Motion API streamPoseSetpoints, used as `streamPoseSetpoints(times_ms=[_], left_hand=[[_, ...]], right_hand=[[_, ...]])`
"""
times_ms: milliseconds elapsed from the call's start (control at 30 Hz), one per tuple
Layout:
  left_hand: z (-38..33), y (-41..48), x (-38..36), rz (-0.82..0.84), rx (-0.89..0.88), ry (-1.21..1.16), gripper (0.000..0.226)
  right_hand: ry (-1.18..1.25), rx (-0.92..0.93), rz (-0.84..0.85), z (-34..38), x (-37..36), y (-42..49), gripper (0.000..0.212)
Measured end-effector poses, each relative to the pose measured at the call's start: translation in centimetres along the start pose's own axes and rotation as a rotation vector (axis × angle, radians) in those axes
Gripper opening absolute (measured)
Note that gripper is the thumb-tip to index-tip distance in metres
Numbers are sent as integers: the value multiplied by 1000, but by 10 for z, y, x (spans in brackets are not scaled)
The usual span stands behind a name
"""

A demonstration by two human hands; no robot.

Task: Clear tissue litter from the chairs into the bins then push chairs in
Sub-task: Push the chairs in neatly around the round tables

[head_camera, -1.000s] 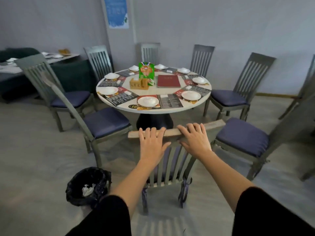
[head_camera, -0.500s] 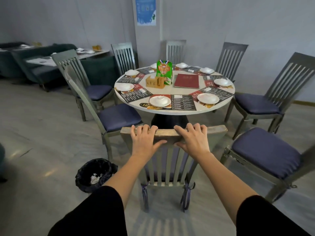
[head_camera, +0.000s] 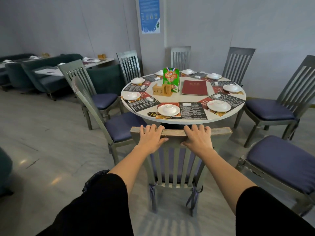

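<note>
A grey slat-back chair point(head_camera: 175, 169) with a blue seat cushion stands right in front of me, its seat partly under the round white table point(head_camera: 182, 119). My left hand point(head_camera: 150, 136) and my right hand point(head_camera: 197, 137) both grip its top rail, fingers curled over the front. The black-lined bin point(head_camera: 96, 178) sits on the floor at lower left, mostly hidden behind my left sleeve. No tissue shows on any chair seat in view.
Several more chairs ring the table, pulled out: two on the left point(head_camera: 122, 126), two on the right point(head_camera: 279, 159). The table holds plates, menus, a red folder point(head_camera: 194, 87) and a green packet point(head_camera: 171, 79). Booth sofas and tables stand at far left point(head_camera: 42, 74).
The chair has slid forward toward the table with both hands on its rail. I have stepped closer, and the bin has slipped behind my left arm.
</note>
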State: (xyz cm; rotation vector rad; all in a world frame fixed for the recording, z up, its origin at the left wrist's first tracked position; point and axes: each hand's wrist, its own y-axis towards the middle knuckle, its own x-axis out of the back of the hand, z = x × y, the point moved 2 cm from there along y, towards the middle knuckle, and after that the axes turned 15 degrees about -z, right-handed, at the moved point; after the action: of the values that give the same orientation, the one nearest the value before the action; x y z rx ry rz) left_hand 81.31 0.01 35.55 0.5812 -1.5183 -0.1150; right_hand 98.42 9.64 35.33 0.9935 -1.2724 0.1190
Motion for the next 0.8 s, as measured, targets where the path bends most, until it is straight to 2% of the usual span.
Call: streamPoseSetpoints(times_ms=[400, 800], left_hand=[[38, 45, -9, 117, -40, -12, 53], [46, 85, -24, 120, -44, -27, 51]], right_hand=[[-1, 8, 138, 13, -19, 45, 50], [27, -7, 169, 2, -37, 82, 48]])
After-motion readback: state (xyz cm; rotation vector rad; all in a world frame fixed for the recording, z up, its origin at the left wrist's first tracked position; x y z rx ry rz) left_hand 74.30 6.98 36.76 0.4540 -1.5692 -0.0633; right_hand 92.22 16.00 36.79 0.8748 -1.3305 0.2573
